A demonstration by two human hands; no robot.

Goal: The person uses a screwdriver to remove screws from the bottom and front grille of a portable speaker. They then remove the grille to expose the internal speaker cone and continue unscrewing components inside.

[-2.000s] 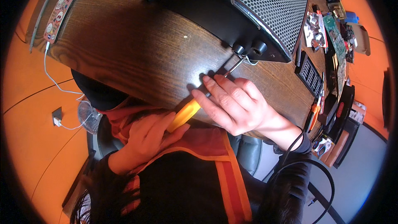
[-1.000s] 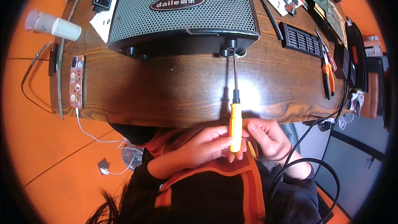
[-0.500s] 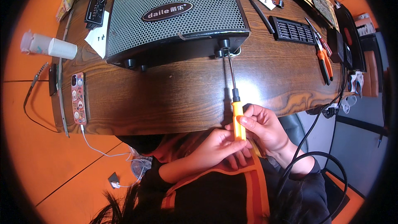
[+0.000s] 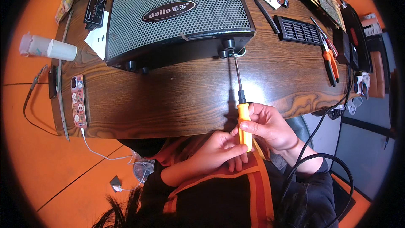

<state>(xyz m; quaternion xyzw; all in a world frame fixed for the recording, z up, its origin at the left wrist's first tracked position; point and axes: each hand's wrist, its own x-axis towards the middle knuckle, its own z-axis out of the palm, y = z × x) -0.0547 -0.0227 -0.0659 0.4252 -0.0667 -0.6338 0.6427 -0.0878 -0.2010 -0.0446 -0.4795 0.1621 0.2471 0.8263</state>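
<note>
Since a second earlier, the right hand [image 4: 274,128] has moved in onto the screwdriver [image 4: 241,96]; its thumb, then apart from the yellow handle [image 4: 244,115], now presses against it. Both hands hold that handle: the right one pinches its middle between thumb and bent fingers, while the left hand [image 4: 217,147] is closed loosely about the lower end, thumb against the butt and fingertips curled beneath.

The screwdriver points away from the person, over the edge of the surface [image 4: 181,97], its shaft [image 4: 238,76] running up to the two black feet [image 4: 228,44] near the right-hand end of the speaker [image 4: 185,27]. A loop of white wire [image 4: 243,52] shows just beside the tip; whether the tip is seated in anything is too small to tell. The speaker rests on the surface with its grille facing up.

As a judgement, the screwdriver should be light and stiff, and its smooth handle could slip under damp fingers. The thick part of the handle is the place for a firm grip, with the shaft kept in line. The speaker looks heavy and rigid, best held by its solid sides, since the grille could dent. The wire seems soft and easily nicked, so the tip is better kept off it.
</note>
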